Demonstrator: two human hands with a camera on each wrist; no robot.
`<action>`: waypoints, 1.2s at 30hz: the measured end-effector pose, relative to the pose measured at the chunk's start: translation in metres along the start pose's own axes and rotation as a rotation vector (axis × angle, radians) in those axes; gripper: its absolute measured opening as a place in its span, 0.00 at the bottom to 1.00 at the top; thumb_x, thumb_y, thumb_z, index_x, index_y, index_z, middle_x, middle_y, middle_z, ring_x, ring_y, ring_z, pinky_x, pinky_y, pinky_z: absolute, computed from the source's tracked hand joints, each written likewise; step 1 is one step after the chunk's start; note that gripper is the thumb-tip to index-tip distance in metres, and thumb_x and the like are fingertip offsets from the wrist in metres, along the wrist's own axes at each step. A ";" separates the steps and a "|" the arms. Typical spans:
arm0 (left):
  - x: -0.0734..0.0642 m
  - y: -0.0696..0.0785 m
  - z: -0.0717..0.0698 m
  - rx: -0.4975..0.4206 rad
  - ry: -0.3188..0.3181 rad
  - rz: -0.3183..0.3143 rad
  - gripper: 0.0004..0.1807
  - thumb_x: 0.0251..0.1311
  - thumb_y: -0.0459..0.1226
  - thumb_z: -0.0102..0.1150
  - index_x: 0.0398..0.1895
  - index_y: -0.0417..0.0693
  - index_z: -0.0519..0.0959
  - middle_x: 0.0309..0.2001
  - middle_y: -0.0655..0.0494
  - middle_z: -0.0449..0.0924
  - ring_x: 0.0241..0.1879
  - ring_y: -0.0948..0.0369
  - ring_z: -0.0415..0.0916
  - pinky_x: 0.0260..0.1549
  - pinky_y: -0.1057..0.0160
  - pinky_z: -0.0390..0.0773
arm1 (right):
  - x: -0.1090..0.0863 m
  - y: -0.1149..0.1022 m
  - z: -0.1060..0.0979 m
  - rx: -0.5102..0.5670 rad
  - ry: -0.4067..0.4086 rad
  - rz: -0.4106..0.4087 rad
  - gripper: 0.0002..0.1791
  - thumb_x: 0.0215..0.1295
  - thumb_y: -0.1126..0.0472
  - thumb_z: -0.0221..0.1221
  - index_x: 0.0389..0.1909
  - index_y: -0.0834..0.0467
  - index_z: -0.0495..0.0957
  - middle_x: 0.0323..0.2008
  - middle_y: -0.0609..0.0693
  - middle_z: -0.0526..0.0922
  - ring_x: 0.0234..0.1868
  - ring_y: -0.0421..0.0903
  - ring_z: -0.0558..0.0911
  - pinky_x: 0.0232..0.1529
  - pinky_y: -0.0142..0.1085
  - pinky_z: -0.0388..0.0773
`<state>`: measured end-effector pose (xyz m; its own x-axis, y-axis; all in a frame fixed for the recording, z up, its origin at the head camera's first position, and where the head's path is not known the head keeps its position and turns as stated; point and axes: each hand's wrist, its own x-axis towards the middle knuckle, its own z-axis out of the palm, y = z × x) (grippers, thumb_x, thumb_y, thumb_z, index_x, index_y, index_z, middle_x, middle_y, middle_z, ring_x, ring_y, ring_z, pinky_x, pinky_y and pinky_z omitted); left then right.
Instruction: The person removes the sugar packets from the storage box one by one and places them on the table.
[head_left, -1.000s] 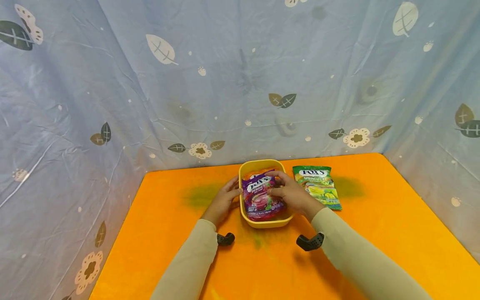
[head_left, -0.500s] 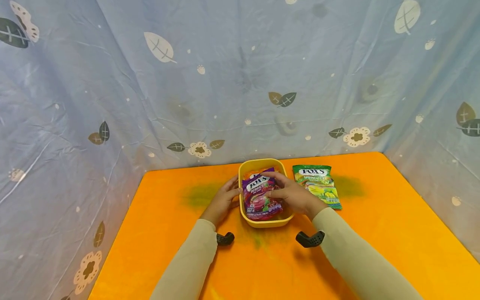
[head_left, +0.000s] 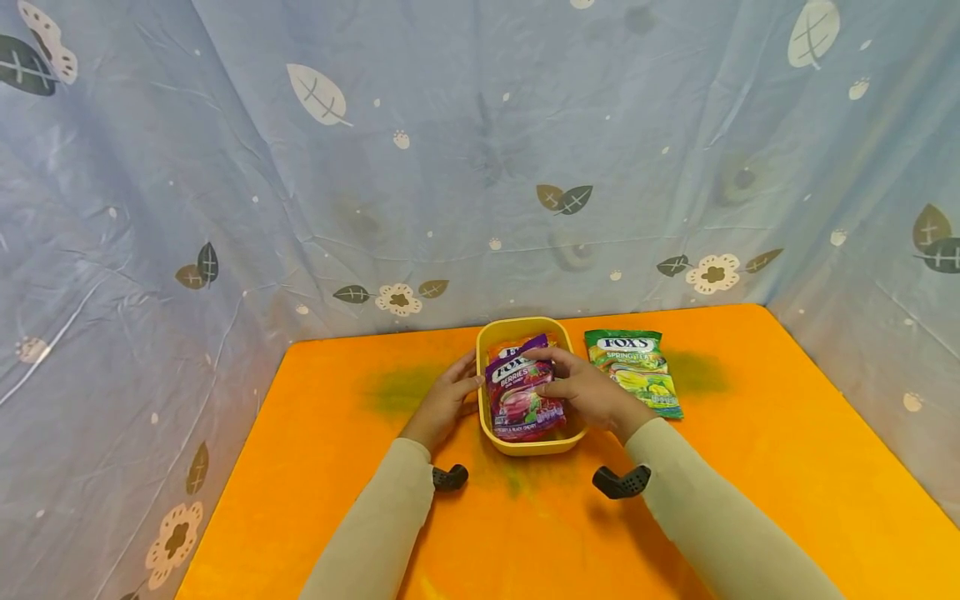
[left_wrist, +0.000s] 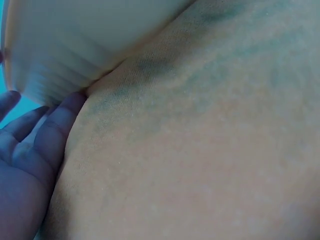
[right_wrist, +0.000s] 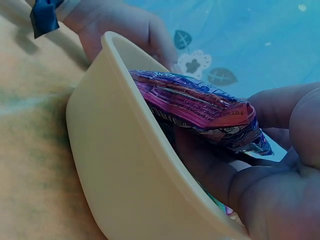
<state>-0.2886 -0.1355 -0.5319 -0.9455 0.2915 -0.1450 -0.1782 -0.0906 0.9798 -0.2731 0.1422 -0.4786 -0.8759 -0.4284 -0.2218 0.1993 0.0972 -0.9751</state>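
Note:
In the head view a yellow plastic tub [head_left: 534,450] stands on the orange table. My right hand [head_left: 596,393] reaches into it and grips the right side of a purple candy packet [head_left: 516,404], marked Berries. The right wrist view has the thumb and fingers [right_wrist: 205,165] on either side of the packet [right_wrist: 195,102], which tilts inside the tub wall [right_wrist: 120,140]. Under its top edge an orange packet [head_left: 501,347] is partly hidden. My left hand [head_left: 444,404] rests against the tub's left side, its fingers [left_wrist: 55,125] extended along the outer wall in the left wrist view.
A green candy packet [head_left: 633,375], marked Spring Tea, lies flat on the table [head_left: 517,533] to the right of the tub. Pale blue patterned curtain [head_left: 450,167] closes off the back and both sides. Black curved pieces [head_left: 621,482] project from both wrists.
The purple packet has shifted and turned slightly in the tub under my right hand, and its upper corner shows more. My left hand and the green packet stay in place.

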 end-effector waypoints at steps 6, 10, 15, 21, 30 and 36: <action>0.001 -0.001 0.000 -0.011 -0.004 0.002 0.37 0.81 0.39 0.57 0.89 0.53 0.59 0.84 0.48 0.60 0.74 0.45 0.70 0.67 0.43 0.76 | 0.000 0.004 -0.001 0.070 -0.008 -0.028 0.35 0.78 0.69 0.62 0.83 0.52 0.67 0.78 0.66 0.63 0.70 0.68 0.74 0.62 0.54 0.82; 0.001 -0.001 0.000 -0.020 -0.004 0.004 0.37 0.81 0.39 0.59 0.88 0.54 0.60 0.83 0.49 0.61 0.73 0.45 0.71 0.66 0.43 0.77 | -0.002 0.004 -0.001 0.150 -0.011 -0.055 0.36 0.78 0.71 0.61 0.83 0.54 0.65 0.77 0.66 0.63 0.68 0.66 0.75 0.62 0.53 0.82; 0.001 -0.002 -0.002 -0.025 -0.002 0.004 0.37 0.81 0.39 0.59 0.88 0.54 0.60 0.83 0.49 0.62 0.71 0.45 0.74 0.65 0.44 0.78 | -0.002 0.005 -0.003 0.242 -0.004 -0.066 0.34 0.79 0.72 0.59 0.82 0.54 0.66 0.78 0.65 0.62 0.68 0.64 0.75 0.62 0.52 0.82; 0.002 -0.003 -0.002 -0.019 -0.003 0.006 0.37 0.80 0.40 0.60 0.88 0.53 0.61 0.83 0.49 0.63 0.71 0.45 0.74 0.66 0.44 0.78 | -0.004 0.005 -0.004 0.350 0.010 -0.105 0.32 0.80 0.74 0.56 0.81 0.55 0.67 0.80 0.63 0.59 0.67 0.59 0.76 0.62 0.47 0.83; 0.002 -0.003 -0.002 -0.015 -0.004 0.010 0.37 0.81 0.40 0.58 0.88 0.53 0.60 0.83 0.49 0.62 0.70 0.45 0.75 0.65 0.45 0.78 | -0.004 0.002 -0.005 0.355 0.051 -0.114 0.32 0.80 0.73 0.57 0.80 0.54 0.69 0.81 0.62 0.58 0.70 0.62 0.72 0.62 0.47 0.83; 0.001 -0.002 -0.001 -0.021 -0.001 0.004 0.37 0.81 0.39 0.58 0.88 0.53 0.60 0.83 0.49 0.62 0.72 0.46 0.73 0.65 0.45 0.78 | -0.006 -0.006 -0.007 0.331 0.076 -0.109 0.33 0.81 0.71 0.57 0.82 0.53 0.67 0.80 0.62 0.59 0.73 0.63 0.70 0.63 0.46 0.82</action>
<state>-0.2898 -0.1361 -0.5344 -0.9458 0.2925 -0.1411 -0.1804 -0.1118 0.9772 -0.2720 0.1504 -0.4715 -0.9275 -0.3514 -0.1278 0.2236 -0.2473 -0.9428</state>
